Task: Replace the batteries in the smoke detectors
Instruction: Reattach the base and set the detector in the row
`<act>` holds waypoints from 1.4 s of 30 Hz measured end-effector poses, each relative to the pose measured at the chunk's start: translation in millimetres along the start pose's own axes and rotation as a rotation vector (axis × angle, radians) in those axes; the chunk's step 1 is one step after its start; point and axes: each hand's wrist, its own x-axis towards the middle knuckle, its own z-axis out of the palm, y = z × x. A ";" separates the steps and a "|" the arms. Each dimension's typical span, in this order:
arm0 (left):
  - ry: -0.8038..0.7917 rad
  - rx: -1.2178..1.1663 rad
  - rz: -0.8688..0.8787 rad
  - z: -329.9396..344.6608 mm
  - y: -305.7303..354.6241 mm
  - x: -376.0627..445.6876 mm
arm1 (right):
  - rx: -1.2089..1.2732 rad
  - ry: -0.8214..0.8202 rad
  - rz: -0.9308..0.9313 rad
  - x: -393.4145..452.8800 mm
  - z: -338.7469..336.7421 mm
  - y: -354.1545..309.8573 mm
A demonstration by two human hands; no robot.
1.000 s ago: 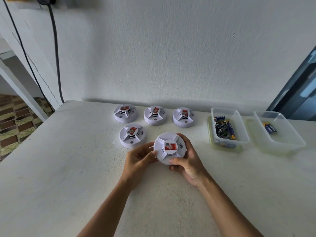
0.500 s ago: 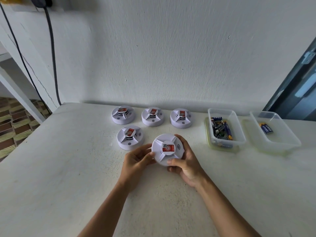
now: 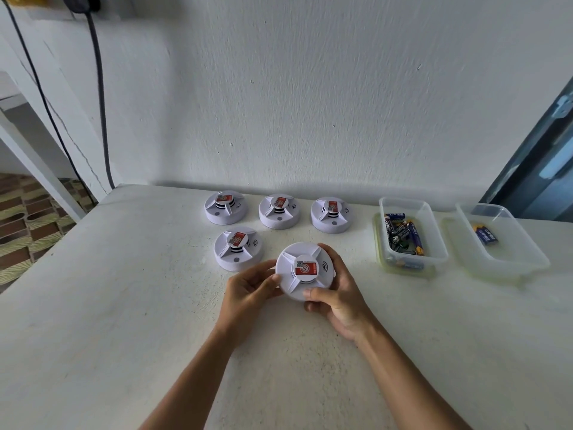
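Head view shows left hand (image 3: 248, 291) and right hand (image 3: 336, 301) both clasping the round white plastic smoke detector (image 3: 305, 270) just above the pale table (image 3: 108, 321) — a hard twist could slip it onto the neighbouring white detector (image 3: 238, 248).

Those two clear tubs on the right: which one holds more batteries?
The left tub, nearer the detectors, holds a jumbled pile. The right tub holds only a couple.

Soft even daylight, faint shadow along the wall (image 3: 310, 88), wide-angle bending at edges, slight blur
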 end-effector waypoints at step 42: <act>0.018 0.018 -0.007 -1.4 -6.2 1.0 | 0.068 -0.022 0.043 1.6 -1.8 0.4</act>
